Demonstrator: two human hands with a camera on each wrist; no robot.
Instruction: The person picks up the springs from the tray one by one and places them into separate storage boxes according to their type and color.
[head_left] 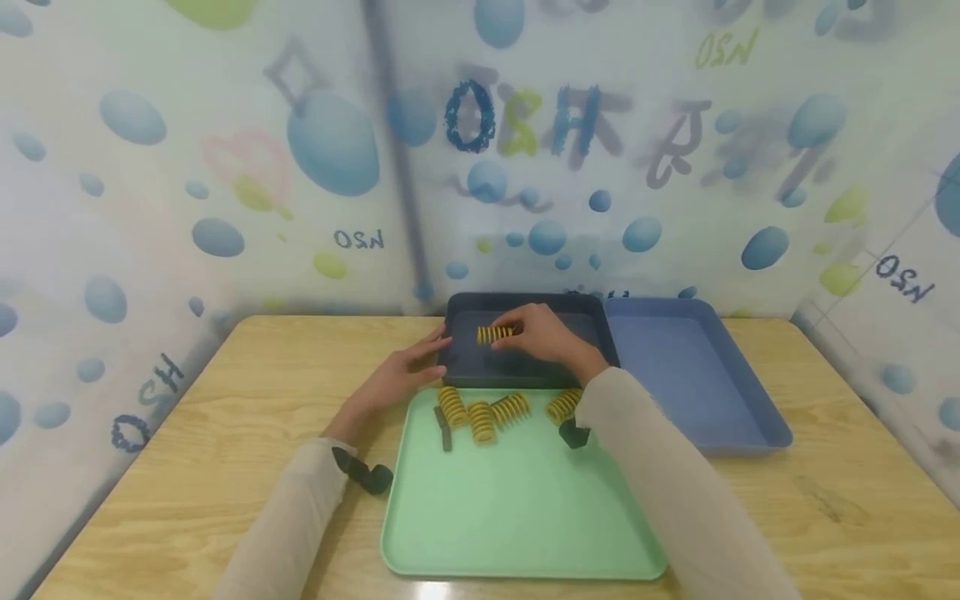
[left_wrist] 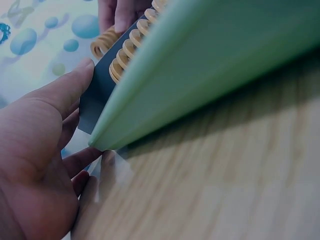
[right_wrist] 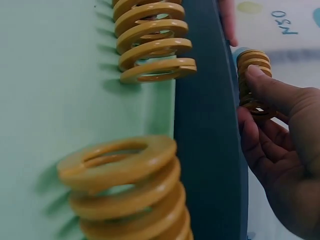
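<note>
- Right hand [head_left: 551,337] reached into dark tray [head_left: 525,371], fingers curled round yellow spring [head_left: 493,334], pinching one end; spring lying on its side just above or on tray floor, contact hard to tell.
- Left hand [head_left: 397,379] laid on wooden table [head_left: 225,433], fingers straight and relaxed, fingertips touching dark tray's left wall, holding nothing.
- Four more yellow springs [head_left: 495,412] scattered along far edge of green tray [head_left: 517,517], just beside dark tray's near rim.
- Small dark flat piece [head_left: 445,429] resting on green tray, close to leftmost spring.
- Blue tray [head_left: 697,375] set right of dark tray, sides touching.
- Pale sleeves on both forearms, dark strap at each wrist.
</note>
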